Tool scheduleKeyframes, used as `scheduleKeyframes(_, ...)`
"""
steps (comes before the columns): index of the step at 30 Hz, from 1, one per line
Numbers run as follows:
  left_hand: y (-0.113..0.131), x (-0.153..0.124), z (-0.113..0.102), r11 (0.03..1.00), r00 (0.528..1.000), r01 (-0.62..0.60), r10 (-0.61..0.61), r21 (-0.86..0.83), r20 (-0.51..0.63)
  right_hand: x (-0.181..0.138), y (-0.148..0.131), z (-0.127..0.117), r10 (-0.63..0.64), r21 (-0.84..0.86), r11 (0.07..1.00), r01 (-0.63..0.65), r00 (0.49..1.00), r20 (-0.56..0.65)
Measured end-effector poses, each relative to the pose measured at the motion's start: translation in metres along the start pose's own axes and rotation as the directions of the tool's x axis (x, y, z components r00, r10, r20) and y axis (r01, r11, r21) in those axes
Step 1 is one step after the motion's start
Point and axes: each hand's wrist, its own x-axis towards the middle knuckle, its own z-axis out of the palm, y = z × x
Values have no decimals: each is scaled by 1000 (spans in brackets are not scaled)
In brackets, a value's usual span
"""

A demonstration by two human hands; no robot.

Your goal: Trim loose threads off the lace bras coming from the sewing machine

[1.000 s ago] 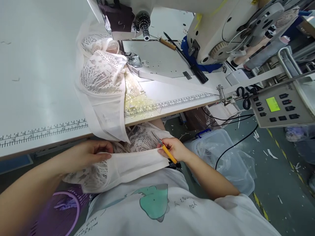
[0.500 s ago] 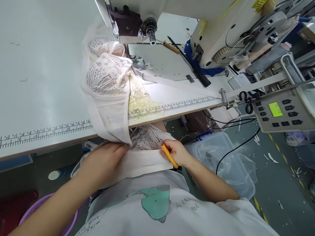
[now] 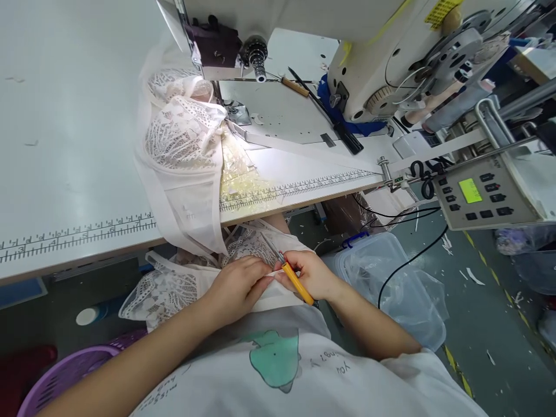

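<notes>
Head view: beyond the fingers spreads the white table (image 3: 78,145), its near edge crossing just past them and carrying a printed ruler strip. Ahead of the fingers and to their right, the sewing machine (image 3: 321,17) stands on it, set back from that edge. Below table height, a gap lies between the edge and the person's shirt, and both hands are in it; to the right of the fingers it runs on to a clear plastic box (image 3: 367,255), while a purple basket (image 3: 56,368) sits low to their left. One white lace garment (image 3: 182,147) drapes over the edge just ahead of the left fingers. Nearer, across the lap, lies the white lace piece (image 3: 169,289), under and beside the fingers. The left hand (image 3: 237,289) reaches inward, palm down, fingertips closed on a white strip of this fabric. Opposite, close beside it, the right hand (image 3: 313,275) is curled, its fingers closed around a yellow-handled tool (image 3: 297,284), whose metal tip slants away toward the table edge; fingertips meet the same strip.
</notes>
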Motion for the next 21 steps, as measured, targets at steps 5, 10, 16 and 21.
scheduleKeyframes(5,4,0,-8,979,994,108,-102,-173,43,-1,0,-8,-72,-24,997,71,997,-11)
scheduleKeyframes(10,5,1,-11,952,989,141,-121,-271,91,-2,0,-6,-135,-34,990,134,990,-34)
scheduleKeyframes(16,10,1,-10,941,985,163,-138,-298,104,-3,1,1,-132,-9,991,132,989,-63)
scheduleKeyframes(21,13,1,-8,933,991,132,-127,-334,38,-5,-2,2,-123,24,992,124,991,-58)
